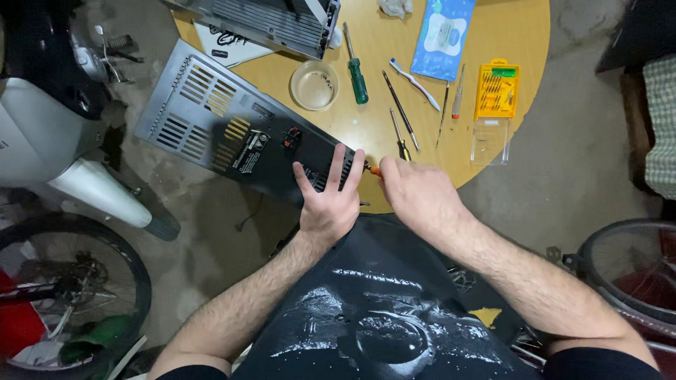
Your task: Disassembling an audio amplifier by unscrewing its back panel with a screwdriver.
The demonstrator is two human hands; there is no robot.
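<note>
Two hands: left hand (pixel 329 200) flat on grey panel (pixel 232 127), right hand (pixel 415 193) gripping orange-handled screwdriver (pixel 374 169); bowl (pixel 314 85) near.

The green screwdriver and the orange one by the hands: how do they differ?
The green screwdriver lies untouched on the round table, its whole length showing. The orange screwdriver is gripped in the right hand, only its orange handle end showing, beside the left hand. Both are on the same table.
</note>
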